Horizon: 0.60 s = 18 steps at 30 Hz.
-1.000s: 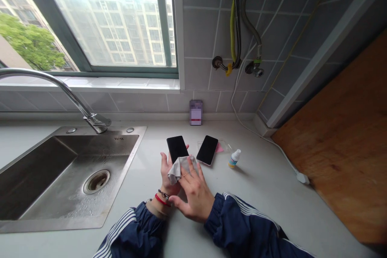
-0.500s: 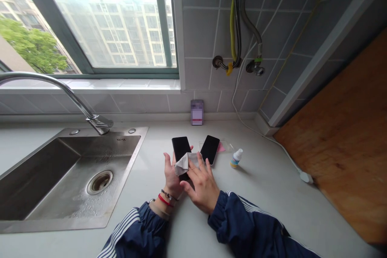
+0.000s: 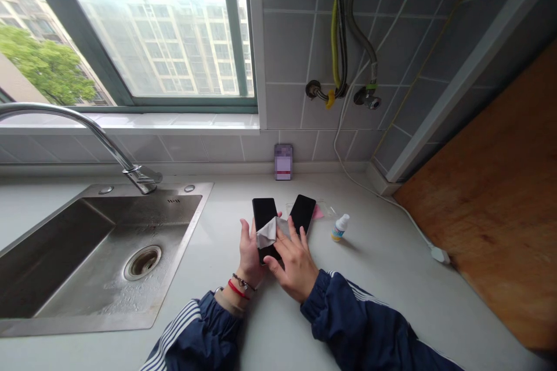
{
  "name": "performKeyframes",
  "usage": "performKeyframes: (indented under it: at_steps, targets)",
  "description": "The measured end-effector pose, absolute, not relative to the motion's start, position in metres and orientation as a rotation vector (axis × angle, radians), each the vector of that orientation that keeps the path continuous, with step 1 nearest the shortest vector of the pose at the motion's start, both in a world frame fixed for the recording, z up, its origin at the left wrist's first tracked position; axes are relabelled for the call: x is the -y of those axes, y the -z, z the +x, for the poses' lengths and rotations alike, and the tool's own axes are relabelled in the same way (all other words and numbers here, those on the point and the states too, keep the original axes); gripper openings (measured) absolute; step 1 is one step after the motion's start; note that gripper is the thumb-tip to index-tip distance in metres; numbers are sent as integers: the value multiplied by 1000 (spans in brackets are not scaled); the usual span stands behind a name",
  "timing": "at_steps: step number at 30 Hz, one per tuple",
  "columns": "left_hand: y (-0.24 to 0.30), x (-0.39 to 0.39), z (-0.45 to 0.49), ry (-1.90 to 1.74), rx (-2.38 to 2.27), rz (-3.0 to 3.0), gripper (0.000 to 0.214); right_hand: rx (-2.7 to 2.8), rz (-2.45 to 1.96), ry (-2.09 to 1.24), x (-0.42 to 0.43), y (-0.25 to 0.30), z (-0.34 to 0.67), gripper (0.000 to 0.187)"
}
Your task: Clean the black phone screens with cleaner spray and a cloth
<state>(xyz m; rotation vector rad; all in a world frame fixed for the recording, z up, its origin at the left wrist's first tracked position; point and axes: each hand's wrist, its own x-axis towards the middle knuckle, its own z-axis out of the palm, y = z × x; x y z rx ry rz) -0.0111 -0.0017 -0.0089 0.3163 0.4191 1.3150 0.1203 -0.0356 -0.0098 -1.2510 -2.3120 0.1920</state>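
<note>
My left hand (image 3: 249, 254) holds a black smartphone (image 3: 264, 210) from below and the side, its thumb raised along the left edge. Across the screen lies a light grey cloth (image 3: 267, 234), pressed there under the fingers of my right hand (image 3: 296, 269). The cloth covers part of the phone. Just right of it, a second dark phone (image 3: 303, 211) rests on the counter, partly behind my right fingertips. A small white bottle (image 3: 340, 228) with a blue and yellow label stands farther right.
A steel sink (image 3: 183, 266) with a curved faucet (image 3: 141, 177) is on the left. Another phone (image 3: 284, 162), its screen lit, leans against the back wall. Clear plastic and a pink piece (image 3: 319, 212) lie behind the second phone. A white cable with a plug (image 3: 440, 254) runs along the right.
The held phone, the cloth and both hands have shifted slightly to the right. The cloth stays on the screen under my right fingers.
</note>
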Motion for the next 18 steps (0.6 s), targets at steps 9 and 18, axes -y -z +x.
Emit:
performKeyframes:
  at_steps: [9,18]
  targets:
    - [7,3,-12,-1312,-397,333,78,2294,-1242,-150,32,10,123,56]
    - [9,3,-6,-1343,-522,390,65,2343,-1218,-176,32,15,124,67]
